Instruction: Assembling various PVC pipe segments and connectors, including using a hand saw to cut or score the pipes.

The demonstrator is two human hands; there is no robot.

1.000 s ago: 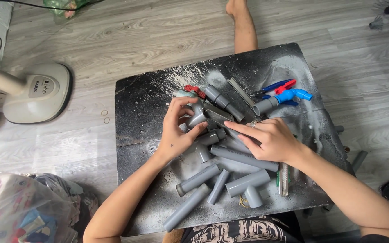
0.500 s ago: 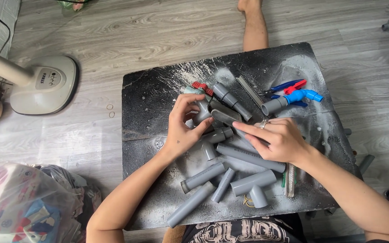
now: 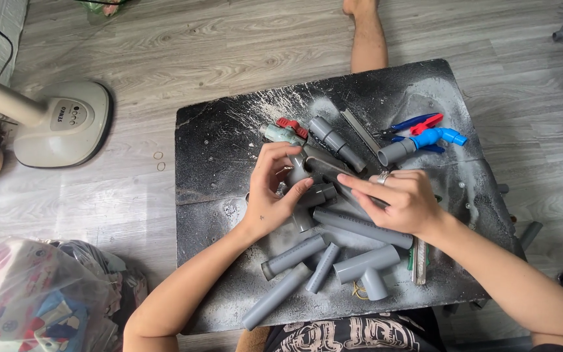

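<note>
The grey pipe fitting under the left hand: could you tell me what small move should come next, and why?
Probably close the left hand around the grey fitting and lift it from the pile. Its fingers already curl on it, while the right hand rests on the neighbouring long pipe.

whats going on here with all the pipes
A person sits on the floor at a black dusty board strewn with grey plastic pipes and fittings. The left hand grips a grey fitting in the middle of the pile, while the right hand rests on a dark pipe piece beside it. A long grey pipe lies just below the hands, a tee fitting nearer the body, and a blue tap and red-handled cutters farther off.
</note>
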